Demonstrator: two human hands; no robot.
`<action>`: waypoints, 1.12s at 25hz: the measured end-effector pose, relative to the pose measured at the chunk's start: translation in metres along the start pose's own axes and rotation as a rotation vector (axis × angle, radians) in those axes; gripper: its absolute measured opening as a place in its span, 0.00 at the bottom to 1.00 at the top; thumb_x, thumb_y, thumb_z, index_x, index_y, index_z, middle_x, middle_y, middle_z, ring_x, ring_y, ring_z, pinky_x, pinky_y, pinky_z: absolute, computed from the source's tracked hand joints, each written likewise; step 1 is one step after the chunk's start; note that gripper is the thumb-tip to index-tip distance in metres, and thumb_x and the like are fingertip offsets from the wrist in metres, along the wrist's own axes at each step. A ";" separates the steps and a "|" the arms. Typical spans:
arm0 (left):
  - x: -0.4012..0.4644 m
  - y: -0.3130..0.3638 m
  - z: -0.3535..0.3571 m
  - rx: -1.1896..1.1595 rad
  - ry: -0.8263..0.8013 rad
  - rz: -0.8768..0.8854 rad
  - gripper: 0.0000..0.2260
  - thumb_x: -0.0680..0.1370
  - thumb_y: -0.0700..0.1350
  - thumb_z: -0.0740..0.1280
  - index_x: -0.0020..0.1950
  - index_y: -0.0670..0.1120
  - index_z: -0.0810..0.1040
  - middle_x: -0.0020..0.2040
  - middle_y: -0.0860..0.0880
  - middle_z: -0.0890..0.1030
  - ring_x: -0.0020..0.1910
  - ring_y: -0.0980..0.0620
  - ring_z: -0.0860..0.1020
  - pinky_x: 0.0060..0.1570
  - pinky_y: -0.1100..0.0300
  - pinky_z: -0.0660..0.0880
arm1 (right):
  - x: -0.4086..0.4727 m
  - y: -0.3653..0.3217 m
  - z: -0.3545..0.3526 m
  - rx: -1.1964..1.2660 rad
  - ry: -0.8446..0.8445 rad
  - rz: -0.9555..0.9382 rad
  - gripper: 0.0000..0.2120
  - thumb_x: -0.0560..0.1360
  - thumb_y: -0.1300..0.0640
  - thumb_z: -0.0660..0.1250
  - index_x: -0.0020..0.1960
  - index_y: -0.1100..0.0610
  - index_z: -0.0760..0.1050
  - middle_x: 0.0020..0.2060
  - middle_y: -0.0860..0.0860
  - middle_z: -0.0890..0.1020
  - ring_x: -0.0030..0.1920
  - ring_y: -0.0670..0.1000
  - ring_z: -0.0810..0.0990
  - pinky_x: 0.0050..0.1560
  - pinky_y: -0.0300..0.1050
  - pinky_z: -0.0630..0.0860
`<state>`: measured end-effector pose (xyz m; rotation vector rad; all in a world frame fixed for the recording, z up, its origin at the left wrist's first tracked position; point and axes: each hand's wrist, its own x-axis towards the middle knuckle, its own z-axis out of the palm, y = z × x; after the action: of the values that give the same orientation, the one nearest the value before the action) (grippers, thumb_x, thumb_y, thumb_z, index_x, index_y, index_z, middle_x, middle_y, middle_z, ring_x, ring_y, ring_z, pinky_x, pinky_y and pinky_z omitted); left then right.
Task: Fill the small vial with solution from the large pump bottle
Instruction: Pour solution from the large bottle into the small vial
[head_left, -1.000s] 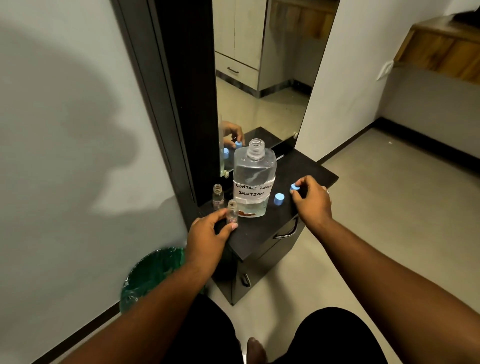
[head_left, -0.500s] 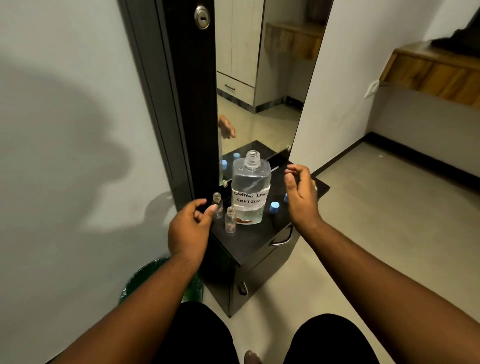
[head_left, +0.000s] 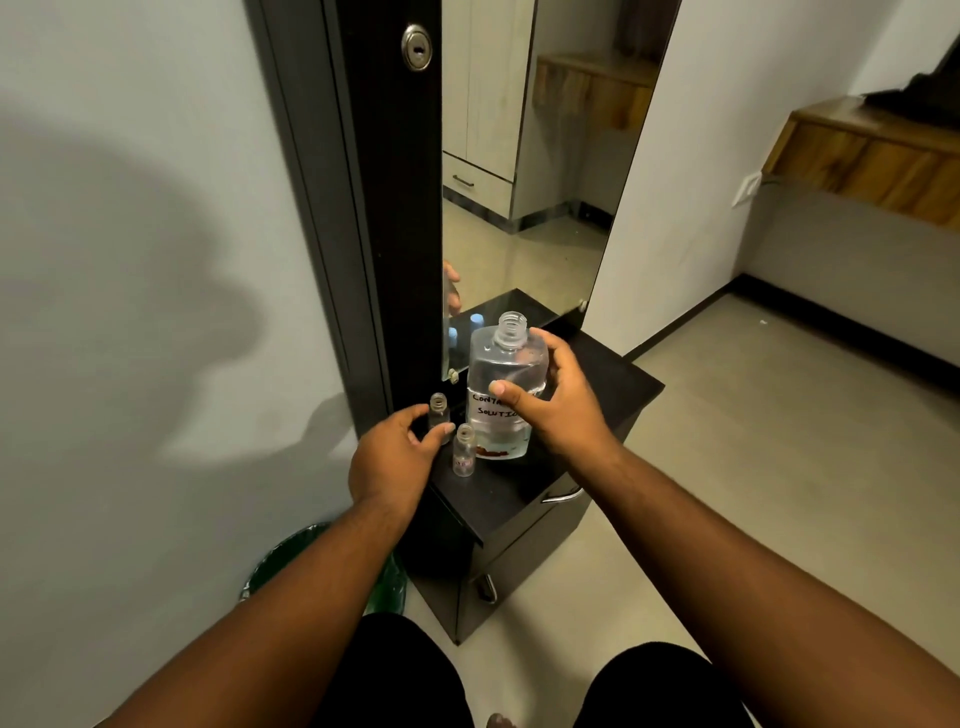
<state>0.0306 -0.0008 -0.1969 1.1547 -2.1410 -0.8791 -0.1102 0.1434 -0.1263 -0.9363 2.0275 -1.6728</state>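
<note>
On the dark cabinet top: a small clear glass vial (head_left: 439, 415) stands upright, mouth open and uncapped, just left of the big bottle.
Left hand: the left hand (head_left: 392, 460) is half closed, thumb and fingertips curled about the vial's lower body; whether it truly grips or merely touches, I cannot tell.
Second vial: another small clear vial (head_left: 464, 449) stands just beside the first, nearer to me, touched by neither hand.
Large bottle: a large clear plastic bottle (head_left: 501, 387) with a handwritten white label stands upright, its threaded neck bare, no pump fitted, liquid filling most of it.
Right hand: the right hand (head_left: 558, 400) wraps the bottle's right shoulder, thumb across the label, fingers behind; closed around it.
Surface: the black cabinet top (head_left: 618, 387) is narrow, against a tall mirror (head_left: 540, 171).
Risk: with a wide neck and a tiny vial mouth, I would expect a pour to overshoot and spill onto the cabinet.
Risk: a heavy, full bottle tipped one-handed may surge.
Risk: the untouched vial sits close enough to get knocked over.
</note>
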 end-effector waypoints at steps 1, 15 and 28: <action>0.001 0.000 0.001 -0.008 -0.003 0.003 0.21 0.73 0.63 0.72 0.63 0.57 0.82 0.29 0.55 0.77 0.30 0.58 0.76 0.28 0.62 0.65 | 0.001 0.001 0.000 0.011 -0.001 -0.007 0.36 0.69 0.49 0.79 0.71 0.45 0.66 0.63 0.42 0.79 0.60 0.42 0.79 0.60 0.46 0.79; -0.022 0.068 -0.084 -0.384 0.139 0.202 0.13 0.73 0.55 0.74 0.57 0.59 0.81 0.36 0.57 0.79 0.34 0.58 0.77 0.35 0.58 0.78 | 0.004 -0.113 -0.041 -0.052 0.173 -0.244 0.34 0.70 0.52 0.78 0.71 0.46 0.66 0.64 0.44 0.76 0.61 0.46 0.75 0.50 0.34 0.75; -0.144 0.212 -0.233 -0.572 0.045 0.741 0.14 0.77 0.61 0.67 0.62 0.62 0.78 0.49 0.55 0.84 0.49 0.51 0.83 0.46 0.54 0.84 | -0.133 -0.255 -0.074 -0.498 0.227 -0.668 0.43 0.70 0.54 0.78 0.74 0.39 0.54 0.71 0.48 0.69 0.64 0.46 0.68 0.58 0.29 0.67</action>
<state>0.1601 0.1455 0.0892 0.0734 -1.8592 -0.9784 0.0059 0.2662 0.1181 -1.8272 2.5312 -1.6384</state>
